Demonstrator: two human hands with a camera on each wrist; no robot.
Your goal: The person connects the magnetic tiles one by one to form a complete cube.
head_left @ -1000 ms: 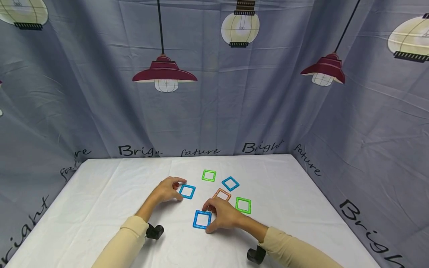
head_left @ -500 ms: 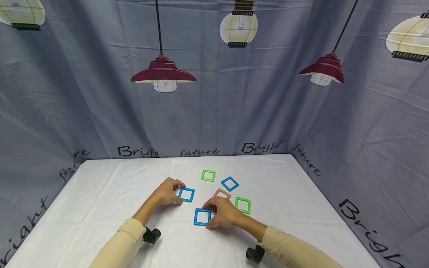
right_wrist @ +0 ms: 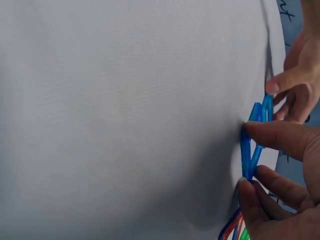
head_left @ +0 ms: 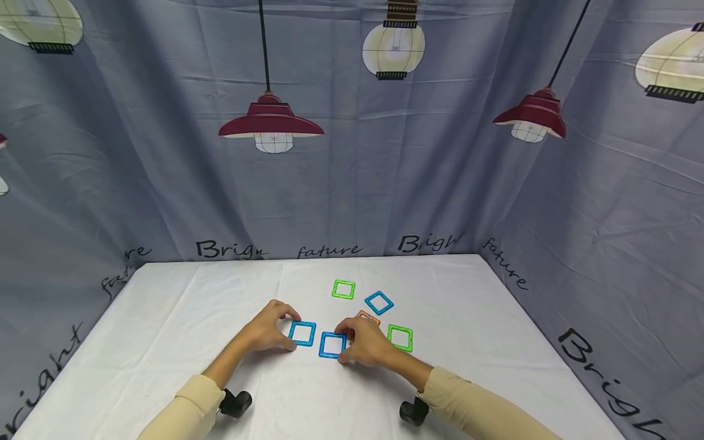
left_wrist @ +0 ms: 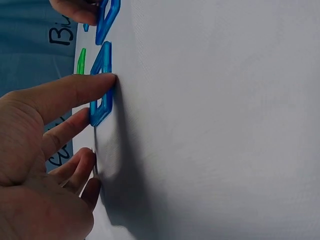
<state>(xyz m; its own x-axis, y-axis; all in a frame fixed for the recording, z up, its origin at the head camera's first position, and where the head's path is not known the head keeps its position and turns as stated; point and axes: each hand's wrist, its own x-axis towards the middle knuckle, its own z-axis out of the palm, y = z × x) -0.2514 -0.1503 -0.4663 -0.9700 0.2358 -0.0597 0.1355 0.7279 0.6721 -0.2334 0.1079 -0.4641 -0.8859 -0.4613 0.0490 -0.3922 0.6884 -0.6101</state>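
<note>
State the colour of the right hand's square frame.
The square frame is blue, clearest from the head.

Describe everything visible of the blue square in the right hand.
The blue square is a glossy, plastic-looking frame of four straight bars, white showing through its centre. The right hand pinches its right side, thumb at the near corner. In the head view it sits just right of another blue square, a slim gap between. Whether it touches the tablecloth is unclear.
</note>
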